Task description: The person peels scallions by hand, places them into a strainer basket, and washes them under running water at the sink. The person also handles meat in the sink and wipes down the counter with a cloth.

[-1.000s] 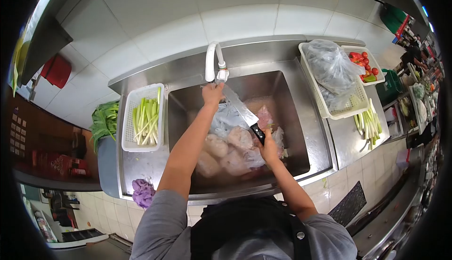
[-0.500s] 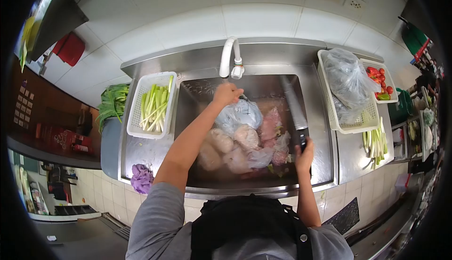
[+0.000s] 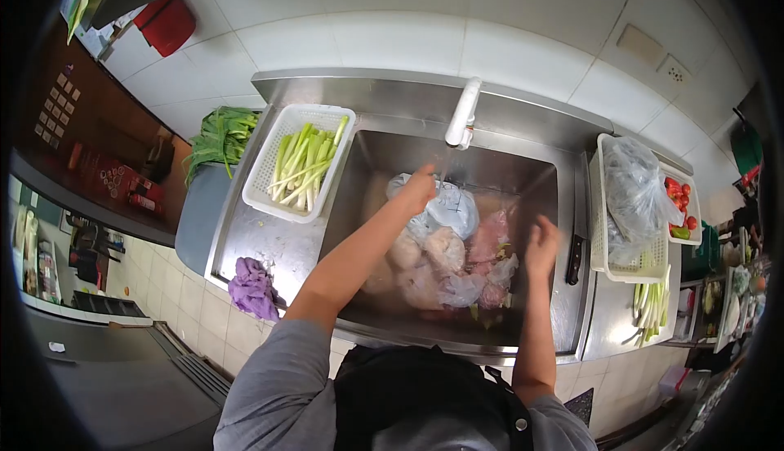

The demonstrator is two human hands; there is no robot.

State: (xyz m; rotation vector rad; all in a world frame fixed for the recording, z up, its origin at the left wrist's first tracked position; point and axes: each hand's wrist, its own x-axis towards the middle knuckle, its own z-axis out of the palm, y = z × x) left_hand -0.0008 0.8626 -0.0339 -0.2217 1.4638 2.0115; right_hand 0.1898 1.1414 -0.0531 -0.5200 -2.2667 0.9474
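Note:
Over the steel sink (image 3: 367, 145), my left hand (image 3: 418, 189) is closed beside a knotted, pale plastic bag (image 3: 454, 208); anything inside its fingers is hidden. My right hand (image 3: 541, 247) is at the right side of the basin, slightly blurred, fingers apart and holding nothing. Close to it, a black-handled knife (image 3: 576, 260) lies on the sink's right rim. Cloudy water in the basin holds several bagged pale lumps (image 3: 443, 248), a pink bagged piece (image 3: 490, 238) and a crumpled clear bag (image 3: 459, 289).
A white faucet (image 3: 464, 114) stands behind the basin. On the left are a white basket (image 3: 259, 180) of scallions, leafy greens (image 3: 222, 136) and a purple cloth (image 3: 254, 289). Right of the sink sit a plastic bag in a cream crate (image 3: 600, 247), tomatoes (image 3: 679, 194) and more scallions (image 3: 651, 304).
My right hand has let go of the knife, which now lies on the right rim. My left hand has come down from the faucet toward the bags. The view has shifted and turned.

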